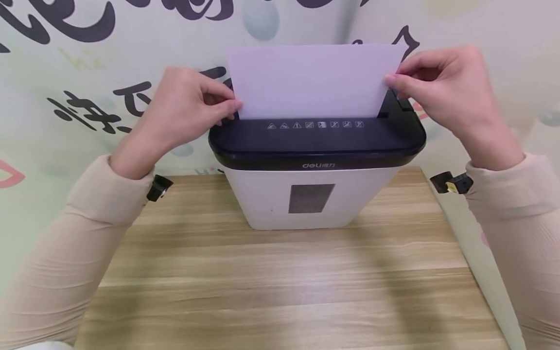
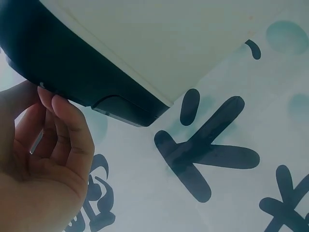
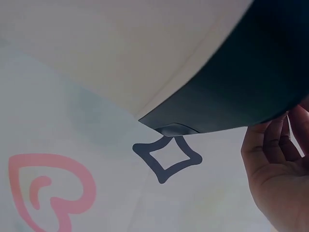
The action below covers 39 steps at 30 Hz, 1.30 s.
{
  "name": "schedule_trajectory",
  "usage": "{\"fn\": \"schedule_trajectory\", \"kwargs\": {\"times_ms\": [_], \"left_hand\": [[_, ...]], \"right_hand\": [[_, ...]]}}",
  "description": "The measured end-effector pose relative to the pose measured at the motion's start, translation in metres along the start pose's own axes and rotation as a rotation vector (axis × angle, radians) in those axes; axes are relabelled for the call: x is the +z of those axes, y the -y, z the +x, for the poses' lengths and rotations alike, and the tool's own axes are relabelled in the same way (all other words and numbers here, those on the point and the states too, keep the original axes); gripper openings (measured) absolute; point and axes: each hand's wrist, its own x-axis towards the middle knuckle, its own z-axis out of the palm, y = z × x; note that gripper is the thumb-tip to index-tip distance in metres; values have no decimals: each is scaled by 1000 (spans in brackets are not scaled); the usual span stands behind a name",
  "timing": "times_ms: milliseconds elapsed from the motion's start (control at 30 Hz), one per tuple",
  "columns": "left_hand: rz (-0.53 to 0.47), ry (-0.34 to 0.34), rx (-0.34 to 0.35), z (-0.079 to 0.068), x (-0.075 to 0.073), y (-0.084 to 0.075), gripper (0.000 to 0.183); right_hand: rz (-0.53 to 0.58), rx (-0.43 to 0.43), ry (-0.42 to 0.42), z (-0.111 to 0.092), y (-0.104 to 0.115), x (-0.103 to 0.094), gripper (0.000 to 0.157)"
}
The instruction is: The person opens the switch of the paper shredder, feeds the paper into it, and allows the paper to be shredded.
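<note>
Feeding step: left hand [image 1: 188, 109] and right hand [image 1: 442, 87] each pinch a side edge of the paper sheet [image 1: 310, 80], which stands upright with its bottom edge in the slot of the shredder [image 1: 315, 146] on the wooden table [image 1: 262, 282]. Next, likely lower it evenly and straight.

White sheet of paper [image 1: 308, 80]: upright, lower edge in the slot of the shredder [image 1: 317, 146], pinched at its left edge by left hand [image 1: 185, 109], right edge by right hand [image 1: 442, 87]. Shredder: black lid, white bin, small grey window, standing on wooden table [image 1: 280, 287].
</note>
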Motion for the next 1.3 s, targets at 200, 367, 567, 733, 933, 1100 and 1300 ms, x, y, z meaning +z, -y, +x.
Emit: {"fn": "schedule_trajectory", "kwargs": {"times_ms": [200,367,567,733,933,1100,1300], "left_hand": [[17,8,0,-2,3,3,16],[22,-11,8,-3,5,5,14],[25,-20,17,-4,5,5,14],[38,-26,36,-5,4,4,15],[38,-30,47,-6,2,4,14],[34,-18,47,-6,2,3,11],[28,-13,63,-5,2,3,7]], "right_hand": [[-10,-14,11,0,-4,3,9],[-44,-6,33,-1,-7,6,6],[-108,19,56,-5,-13,8,11],[-177,-1,68,-7,-14,10,8],[-240,-24,90,-9,-14,11,13],[-257,-24,104,-10,-13,11,14],[-279,-65,128,-9,-12,11,10]]}}
